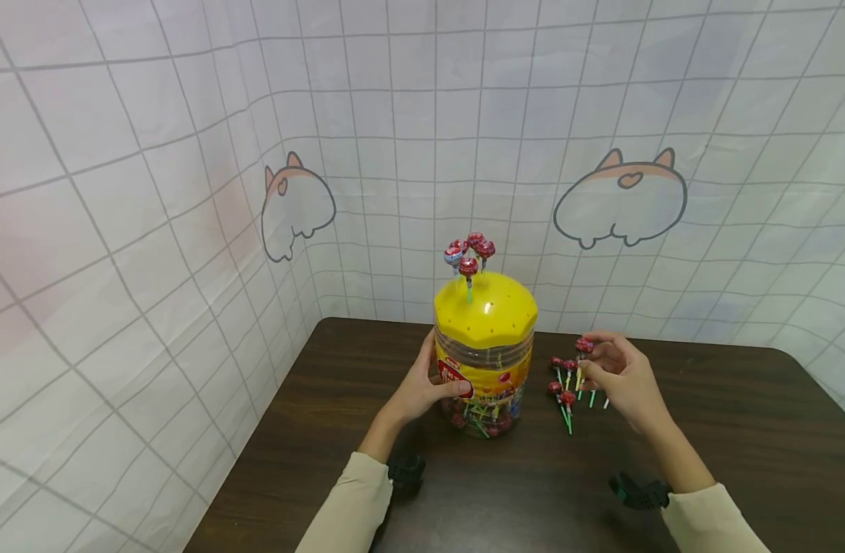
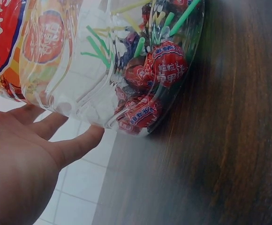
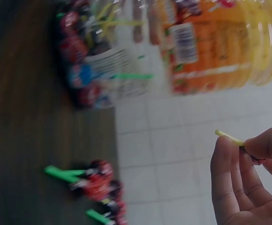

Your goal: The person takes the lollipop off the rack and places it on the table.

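A clear plastic jar [image 1: 508,380] with a yellow lid [image 1: 498,326] stands upright on the dark table, with several wrapped lollipops inside its base [image 2: 166,63]. My left hand [image 1: 417,390] grips the jar's left side, thumb across the front and fingers behind. Out of holes in the lid rise several lollipops [image 1: 468,267], heads up. Right of the jar, my right hand [image 1: 626,376] pinches a red-wrapped lollipop [image 1: 584,346] between thumb and fingertips; its yellow stick [image 3: 229,138] pokes out in the right wrist view. Below that hand lie several loose lollipops [image 1: 567,397] with mostly green sticks.
The dark wood table [image 1: 519,491] reaches to a white gridded curtain [image 1: 409,115] at the back and left. Each wrist wears a black strap, such as the right one [image 1: 640,491].
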Motion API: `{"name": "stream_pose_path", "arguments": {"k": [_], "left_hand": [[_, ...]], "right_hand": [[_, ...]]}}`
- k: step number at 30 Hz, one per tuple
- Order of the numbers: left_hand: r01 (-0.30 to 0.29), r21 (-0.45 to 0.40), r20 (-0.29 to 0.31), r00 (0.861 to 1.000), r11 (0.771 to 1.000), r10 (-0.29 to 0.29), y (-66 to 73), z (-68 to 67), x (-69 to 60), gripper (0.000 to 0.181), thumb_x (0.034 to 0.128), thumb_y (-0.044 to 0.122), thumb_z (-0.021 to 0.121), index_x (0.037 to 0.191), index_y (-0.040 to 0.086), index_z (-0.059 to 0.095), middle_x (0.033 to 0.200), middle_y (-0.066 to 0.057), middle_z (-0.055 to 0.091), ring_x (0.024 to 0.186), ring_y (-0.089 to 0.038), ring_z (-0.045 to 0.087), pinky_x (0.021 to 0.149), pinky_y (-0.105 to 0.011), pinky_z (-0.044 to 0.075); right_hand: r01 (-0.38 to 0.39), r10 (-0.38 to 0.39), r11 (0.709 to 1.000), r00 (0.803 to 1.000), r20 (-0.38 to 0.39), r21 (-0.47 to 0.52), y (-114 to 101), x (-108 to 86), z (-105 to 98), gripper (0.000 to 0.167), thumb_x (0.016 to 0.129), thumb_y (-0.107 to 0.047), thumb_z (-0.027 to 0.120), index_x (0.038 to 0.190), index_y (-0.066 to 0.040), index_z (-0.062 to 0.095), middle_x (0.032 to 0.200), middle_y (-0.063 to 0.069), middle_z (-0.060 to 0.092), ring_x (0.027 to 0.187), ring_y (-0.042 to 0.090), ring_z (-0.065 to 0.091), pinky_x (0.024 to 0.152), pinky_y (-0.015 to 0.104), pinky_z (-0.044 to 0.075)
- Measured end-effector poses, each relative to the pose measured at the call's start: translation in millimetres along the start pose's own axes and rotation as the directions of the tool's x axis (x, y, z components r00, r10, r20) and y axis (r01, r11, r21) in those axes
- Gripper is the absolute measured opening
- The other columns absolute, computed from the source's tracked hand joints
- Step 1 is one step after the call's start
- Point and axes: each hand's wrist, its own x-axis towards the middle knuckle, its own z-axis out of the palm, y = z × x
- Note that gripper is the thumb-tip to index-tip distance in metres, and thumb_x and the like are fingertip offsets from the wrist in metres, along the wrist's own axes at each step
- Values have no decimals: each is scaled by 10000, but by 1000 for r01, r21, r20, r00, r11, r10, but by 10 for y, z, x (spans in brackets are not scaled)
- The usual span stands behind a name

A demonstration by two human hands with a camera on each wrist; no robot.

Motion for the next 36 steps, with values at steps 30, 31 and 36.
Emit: {"name": "stream_pose_path", "arguments": {"k": [30,31,36], "left_hand": [[-12,12,7,1000,1000,12,26,-7,-3,1056,837,571,793,1595,506,60,1578,1,372,1415,-258,436,1120,-570,456],[-11,12,7,1000,1000,11,24,-6,-4,1059,836,572,793,1596,505,59,1579,2,370,1416,-257,435,1120,-570,457],[-14,10,9,1000,1000,14,24,3,-9,1057,852,551,788,1608,475,53,1593,-19,358,1416,-273,433,1120,-587,451]], "right_hand": [[-256,261,965,955,137,-54,709,-218,-155,463,966,71,593,1389,54,406,955,188,545,785,171,681,713,377,644],[-264,269,963,952,146,-55,717,-223,-150,463,966,67,599,1386,54,406,956,195,549,791,176,683,715,376,643],[-297,307,952,935,177,-80,739,-237,-130,452,966,47,622,1364,53,408,956,199,550,809,186,679,713,382,643]]}}
